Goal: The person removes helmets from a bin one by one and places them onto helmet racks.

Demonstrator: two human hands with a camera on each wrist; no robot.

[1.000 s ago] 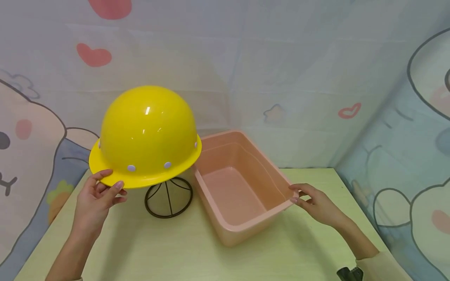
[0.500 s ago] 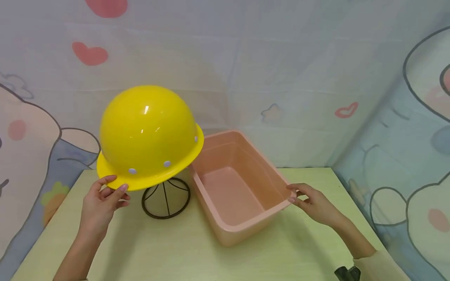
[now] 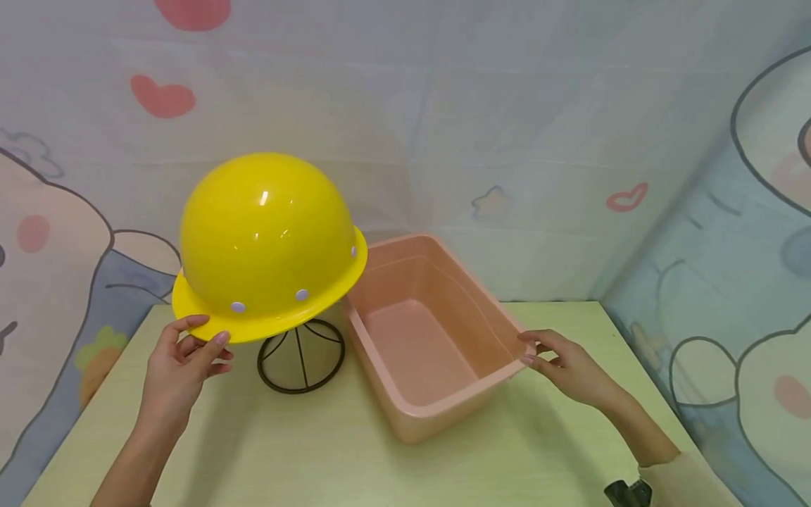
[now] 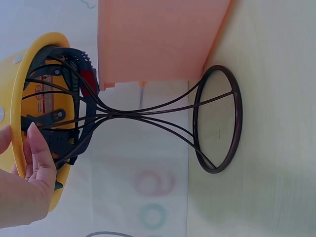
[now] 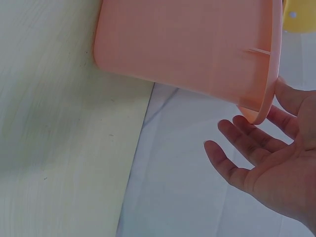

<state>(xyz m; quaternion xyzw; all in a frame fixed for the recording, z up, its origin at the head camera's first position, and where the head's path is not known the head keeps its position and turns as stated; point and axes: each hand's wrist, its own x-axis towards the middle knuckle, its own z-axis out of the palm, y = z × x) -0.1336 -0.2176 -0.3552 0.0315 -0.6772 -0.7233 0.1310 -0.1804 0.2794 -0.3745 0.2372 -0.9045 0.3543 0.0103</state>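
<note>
A yellow hard hat [image 3: 269, 246] sits over a dark wire stand [image 3: 303, 359], which reaches up inside it in the left wrist view. My left hand [image 3: 180, 373] pinches the hat's brim at its near left, thumb on the underside. Inside the hat a dark strap harness [image 4: 81, 98] shows around the wires. To the right stands a pink plastic tub [image 3: 386, 359], its inside bare. At the tub's right corner my right hand [image 3: 570, 366] pinches the rim between thumb and index finger. The other fingers [image 5: 224, 160] spread loosely below the rim in the right wrist view.
Everything stands on a pale wooden table [image 3: 329, 465]. A cloth backdrop [image 3: 538, 141] with printed hearts and cartoon animals hangs behind it and along both sides. The tub stands close beside the wire stand, and the hat's brim overlaps the tub's left edge in the head view.
Over the last second the hat's left brim and my left hand have shifted slightly right and down. In the last half second almost nothing moves; the right hand stays on the tub's rim.
</note>
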